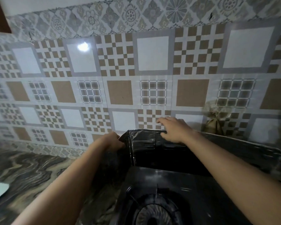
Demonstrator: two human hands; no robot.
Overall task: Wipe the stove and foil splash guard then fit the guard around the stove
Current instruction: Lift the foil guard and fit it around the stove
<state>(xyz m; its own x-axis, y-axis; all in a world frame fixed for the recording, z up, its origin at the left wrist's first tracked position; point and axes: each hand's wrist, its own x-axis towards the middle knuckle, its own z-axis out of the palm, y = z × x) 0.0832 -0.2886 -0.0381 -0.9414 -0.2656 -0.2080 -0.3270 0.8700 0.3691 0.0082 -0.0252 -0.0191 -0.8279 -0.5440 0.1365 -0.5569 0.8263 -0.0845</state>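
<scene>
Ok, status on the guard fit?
Left hand grips the foil splash guard at its left fold; right hand rests on its top edge. Guard upright behind the stove. Brown bundle by the wall, behind the right panel.

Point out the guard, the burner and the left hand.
guard (pixel 143 144): head view, on the shiny back panel's inner face.
burner (pixel 146 214): head view, on the ribbed ring near the bottom edge.
left hand (pixel 112 142): head view, on the back of the hand, at the guard's left corner.

wall tiles: brown-white checks, grey-framed white squares | counter: grey-brown marbled swirls | stove: black | splash guard: dark, shiny
</scene>
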